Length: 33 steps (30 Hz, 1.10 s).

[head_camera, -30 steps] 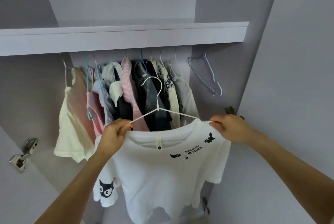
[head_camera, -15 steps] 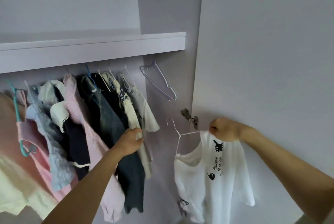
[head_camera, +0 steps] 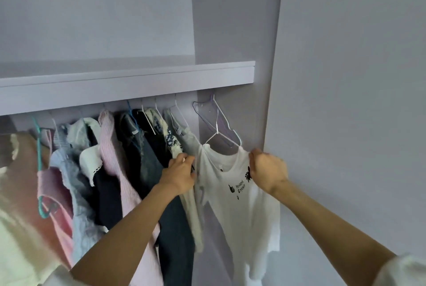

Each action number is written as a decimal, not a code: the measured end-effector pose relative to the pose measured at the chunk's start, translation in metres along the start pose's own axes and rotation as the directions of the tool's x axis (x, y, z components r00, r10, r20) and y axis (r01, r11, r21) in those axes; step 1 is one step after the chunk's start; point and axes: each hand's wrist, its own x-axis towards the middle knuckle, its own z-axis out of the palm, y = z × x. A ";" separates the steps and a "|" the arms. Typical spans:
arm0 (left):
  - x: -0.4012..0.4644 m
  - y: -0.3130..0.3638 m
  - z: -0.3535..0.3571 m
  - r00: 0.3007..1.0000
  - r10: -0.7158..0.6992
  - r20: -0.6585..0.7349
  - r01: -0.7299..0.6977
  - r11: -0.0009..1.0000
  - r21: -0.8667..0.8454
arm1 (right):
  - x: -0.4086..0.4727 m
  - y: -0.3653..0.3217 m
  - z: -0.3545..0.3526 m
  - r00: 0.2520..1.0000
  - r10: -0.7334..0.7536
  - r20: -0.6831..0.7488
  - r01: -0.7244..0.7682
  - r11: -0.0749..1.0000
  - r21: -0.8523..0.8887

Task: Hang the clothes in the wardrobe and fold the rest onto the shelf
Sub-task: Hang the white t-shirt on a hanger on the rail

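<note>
while our two forearms reach up from the bottom edge, our right hand (head_camera: 267, 171) is curled tight on the right shoulder of the white t-shirt (head_camera: 232, 195), and our left hand (head_camera: 181, 176) pinches the fabric at its left shoulder, just beside the hung clothes. the shirt sits on a white wire hanger (head_camera: 217, 134) whose hook reaches up under the shelf; we cannot tell whether it is on the rail. to the left hangs a row of garments (head_camera: 129, 170): dark, pink-striped, blue, cream. behind the hanger is an empty lilac hanger (head_camera: 207, 112). above runs the pale shelf (head_camera: 138, 82), and the wardrobe door (head_camera: 357, 101) stands at right.
</note>
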 end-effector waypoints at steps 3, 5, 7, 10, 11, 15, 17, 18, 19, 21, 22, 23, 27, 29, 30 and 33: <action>0.018 0.003 -0.004 0.998 0.029 -0.058 -0.024 0.995 0.092 | 0.025 -0.013 0.016 0.998 -0.011 -0.063 0.012 1.000 0.023; 0.034 0.003 -0.003 0.994 0.065 -0.092 -0.048 0.983 0.177 | 0.042 -0.020 0.031 0.997 -0.016 -0.076 0.019 0.999 0.045; 0.053 -0.001 0.001 0.989 0.104 -0.105 -0.071 0.958 0.277 | 0.060 -0.025 0.048 0.995 -0.020 -0.098 0.027 0.997 0.071; 0.078 -0.011 0.012 0.983 0.141 -0.113 -0.081 0.903 0.423 | 0.082 -0.029 0.075 0.989 -0.017 -0.150 0.039 0.989 0.145; 0.084 -0.015 0.015 0.980 0.153 -0.128 -0.080 0.889 0.450 | 0.089 -0.030 0.082 0.984 -0.010 -0.178 0.044 0.982 0.186; 0.099 -0.036 0.035 0.948 0.230 -0.219 -0.104 0.877 0.470 | 0.121 -0.042 0.114 0.961 0.029 -0.275 0.053 0.957 0.286; 0.100 -0.044 0.047 0.932 0.254 -0.259 -0.110 0.877 0.467 | 0.132 -0.048 0.130 0.952 0.024 -0.304 0.071 0.952 0.298; 0.101 -0.047 0.051 0.926 0.262 -0.271 -0.112 0.877 0.467 | 0.136 -0.051 0.140 0.949 0.023 -0.314 0.077 0.949 0.305; 0.102 -0.050 0.054 0.924 0.265 -0.276 -0.115 0.880 0.460 | 0.137 -0.053 0.149 0.947 0.026 -0.319 0.078 0.948 0.309; 0.100 -0.052 0.056 0.918 0.271 -0.290 -0.119 0.886 0.449 | 0.135 -0.057 0.159 0.936 0.026 -0.352 0.097 0.940 0.327; 0.100 -0.053 0.054 0.915 0.274 -0.295 -0.119 0.884 0.452 | 0.135 -0.060 0.162 0.925 0.019 -0.378 0.122 0.931 0.344; 0.099 -0.053 0.053 0.913 0.279 -0.298 -0.120 0.880 0.459 | 0.135 -0.061 0.163 0.910 0.014 -0.414 0.150 0.920 0.362; 0.100 -0.054 0.044 0.910 0.273 -0.311 -0.107 0.881 0.462 | 0.126 -0.059 0.163 0.912 0.044 -0.407 0.133 0.908 0.398; 0.100 -0.055 0.039 0.914 0.263 -0.310 -0.104 0.889 0.446 | 0.122 -0.056 0.160 0.914 0.031 -0.405 0.146 0.905 0.399; 0.100 -0.054 0.038 0.917 0.262 -0.302 -0.108 0.889 0.445 | 0.123 -0.055 0.155 0.910 0.027 -0.413 0.157 0.901 0.404; 0.100 -0.051 0.037 0.920 0.254 -0.299 -0.116 0.904 0.412 | 0.138 -0.061 0.138 0.919 0.014 -0.395 0.149 0.914 0.378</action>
